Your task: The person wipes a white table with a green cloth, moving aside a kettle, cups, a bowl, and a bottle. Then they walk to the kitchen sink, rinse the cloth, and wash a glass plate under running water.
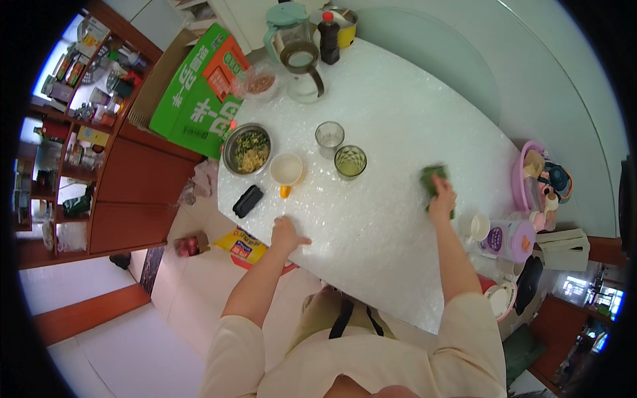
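Note:
My right hand (441, 199) presses a green cloth (434, 180) onto the white tabletop (383, 229), at the table's right side. The cloth is blurred and partly hidden under the fingers. My left hand (287, 236) rests at the near left edge of the table with nothing in it, thumb spread to the side. Closest to it are a black oblong case (248, 201) and a white cup (286, 169) with an orange handle. A clear glass (329, 137) and a greenish glass holding pale liquid (350, 163) stand together near the table's middle.
At the left sit a steel bowl of chopped food (247, 150) and a green carton (196, 94). Behind stand a glass pitcher (304, 82) and a dark bottle (329, 40). On the right are a pink basin (522, 174), a lidded tub (507, 240) and several cups.

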`<state>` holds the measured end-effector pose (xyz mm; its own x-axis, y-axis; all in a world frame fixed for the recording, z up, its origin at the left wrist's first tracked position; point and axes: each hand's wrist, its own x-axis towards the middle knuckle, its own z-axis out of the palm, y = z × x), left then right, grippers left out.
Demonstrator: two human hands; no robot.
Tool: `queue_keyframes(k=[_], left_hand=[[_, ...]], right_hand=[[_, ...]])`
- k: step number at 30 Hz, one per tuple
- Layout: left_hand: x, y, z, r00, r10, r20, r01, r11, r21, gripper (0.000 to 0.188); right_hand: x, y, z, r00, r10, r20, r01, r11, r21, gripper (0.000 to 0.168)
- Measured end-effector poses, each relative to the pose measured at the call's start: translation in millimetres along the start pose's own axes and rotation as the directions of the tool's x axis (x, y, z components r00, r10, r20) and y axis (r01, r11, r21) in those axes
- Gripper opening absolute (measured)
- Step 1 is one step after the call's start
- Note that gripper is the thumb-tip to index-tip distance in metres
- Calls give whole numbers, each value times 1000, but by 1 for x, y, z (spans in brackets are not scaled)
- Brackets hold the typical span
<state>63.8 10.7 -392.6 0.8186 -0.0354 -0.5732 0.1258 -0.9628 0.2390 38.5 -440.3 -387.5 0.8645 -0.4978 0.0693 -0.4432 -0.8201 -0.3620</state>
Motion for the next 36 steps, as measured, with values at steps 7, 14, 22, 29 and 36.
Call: queue_keyframes(k=[7, 14, 22, 29, 36], left_hand=[[-59, -27, 50, 901, 86, -425, -300, 832, -467, 31], [-149, -101, 98, 900, -52, -432, -238, 773, -589, 21], [-243, -210, 155, 877, -476, 71, 326, 480, -815, 50], [-237, -185, 150, 864, -498, 81, 263, 307, -915, 41], [-181, -177, 138, 903, -408, -138, -56, 206, -977, 41]], right_hand=[[-150, -103, 86, 933, -266, 242, 293, 953, -80, 46], [-168, -93, 48, 921, -171, 350, -144, 685, 714, 22], [-175, -7, 38, 986, 146, 75, -122, 958, -259, 55], [-323, -217, 77, 795, -535, 285, 432, 830, 353, 45], [-229, -147, 65, 951, -72, 302, -227, 503, 834, 26]])
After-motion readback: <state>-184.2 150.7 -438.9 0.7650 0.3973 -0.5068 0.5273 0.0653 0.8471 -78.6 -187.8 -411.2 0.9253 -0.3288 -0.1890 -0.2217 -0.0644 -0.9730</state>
